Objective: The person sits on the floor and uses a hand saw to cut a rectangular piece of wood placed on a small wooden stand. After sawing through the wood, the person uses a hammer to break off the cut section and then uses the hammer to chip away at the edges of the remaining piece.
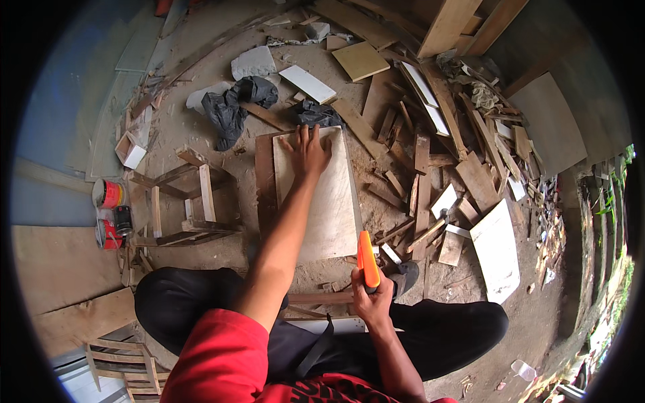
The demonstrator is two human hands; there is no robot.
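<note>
A pale plywood board (pixel 319 221) lies in front of me, its far end overlapping a brown board (pixel 266 178) on the left. My left hand (pixel 309 156) presses on the far part of the pale board, palm down with fingers spread. My right hand (pixel 373 299) is closed round an orange tool with a black grip (pixel 367 258), upright beside the board's near right corner. From above its kind is unclear; my fingers hide part of the grip.
Offcuts and planks (pixel 420 161) are heaped at the right, with a hammer (pixel 428 235) among them. To the left stand a wooden frame (pixel 207 191) and red cans (pixel 107 193). Black plastic (pixel 227 114) and a pale stone block (pixel 253 62) lie beyond the board.
</note>
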